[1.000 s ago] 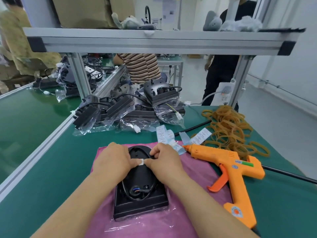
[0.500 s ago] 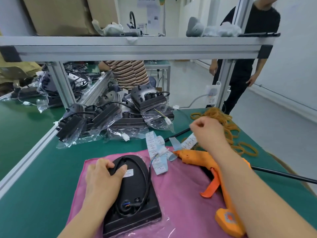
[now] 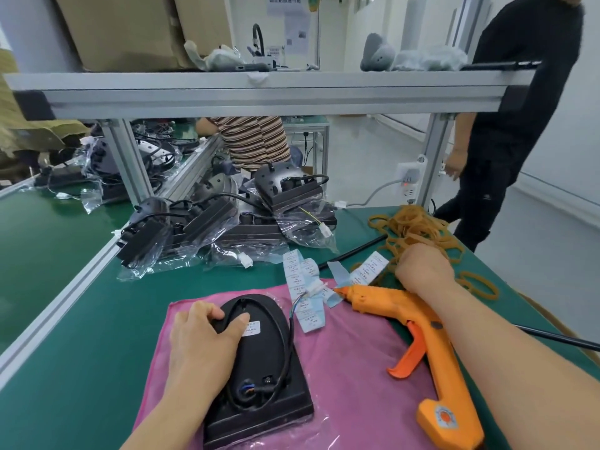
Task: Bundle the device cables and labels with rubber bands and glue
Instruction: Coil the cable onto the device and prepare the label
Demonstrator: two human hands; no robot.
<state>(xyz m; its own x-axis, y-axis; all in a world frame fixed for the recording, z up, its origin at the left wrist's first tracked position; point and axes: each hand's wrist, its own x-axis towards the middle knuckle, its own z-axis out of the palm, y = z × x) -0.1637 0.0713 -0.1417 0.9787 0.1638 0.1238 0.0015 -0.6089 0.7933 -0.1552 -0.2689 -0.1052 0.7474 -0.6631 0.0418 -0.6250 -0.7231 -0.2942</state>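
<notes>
While my left hand (image 3: 207, 339) is lying over the left side of the black device (image 3: 259, 371), its fingers are curling on the rounded top and the thumb is pressing just beside the small white label (image 3: 251, 328) stuck there, so this hand is gripping the device. The device is sitting on a pink cloth (image 3: 357, 368) near the front edge of the green table (image 3: 97, 319), and a sheet of clear plastic (image 3: 318, 420) is showing under its base. A black cable (image 3: 286, 339) is running in a loop round the oval top. Its thin coloured wires are ending in a white connector (image 3: 313, 289), which is resting on the label strips (image 3: 300, 280) just beyond the cloth.

My right hand (image 3: 425, 271) is reaching far to the right, to the near edge of the pile of rubber bands (image 3: 418, 228). Its fingers are bending down into the bands and I am seeing only the back of the hand, so I cannot tell whether it is pinching a band or only touching them. Under my right forearm the orange glue gun (image 3: 431, 345) is lying on its side, partly on the cloth, with the nozzle pointing to the label strips.

Behind, more devices in clear bags (image 3: 194, 228) are lying in a heap under the metal shelf (image 3: 259, 95). A person in black clothes (image 3: 519, 108) is standing at the far right, beside the table.
</notes>
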